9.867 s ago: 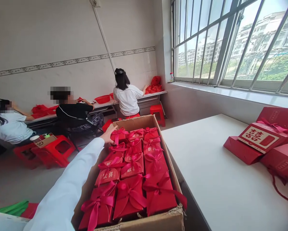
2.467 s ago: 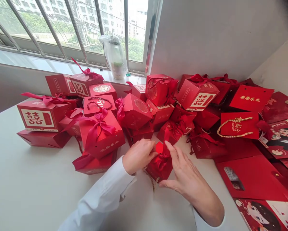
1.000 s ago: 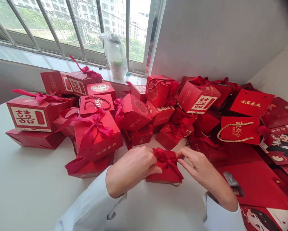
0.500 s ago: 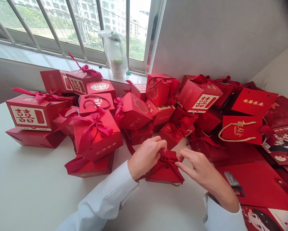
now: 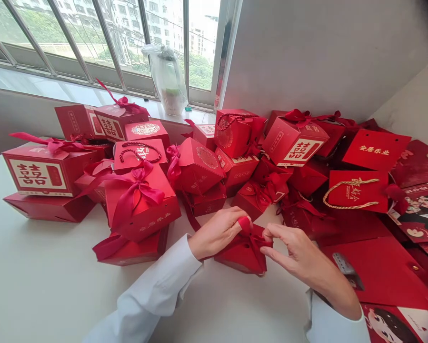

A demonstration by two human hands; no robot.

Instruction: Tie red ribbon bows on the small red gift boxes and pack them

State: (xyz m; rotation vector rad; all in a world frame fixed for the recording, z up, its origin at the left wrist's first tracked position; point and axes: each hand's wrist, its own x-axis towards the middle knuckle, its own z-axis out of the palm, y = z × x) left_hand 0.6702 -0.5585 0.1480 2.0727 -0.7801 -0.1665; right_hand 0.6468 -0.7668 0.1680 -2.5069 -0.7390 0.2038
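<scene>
Head view, looking down — left hand (image 5: 214, 233), right hand (image 5: 295, 252)

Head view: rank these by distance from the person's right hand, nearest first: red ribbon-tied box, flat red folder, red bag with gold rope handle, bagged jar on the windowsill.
1. Red ribbon-tied box: at the fingertips of the right hand.
2. Flat red folder: just to the hand's right.
3. Red bag with gold rope handle: up and right, in the pile.
4. Bagged jar: farthest, on the windowsill.
</scene>
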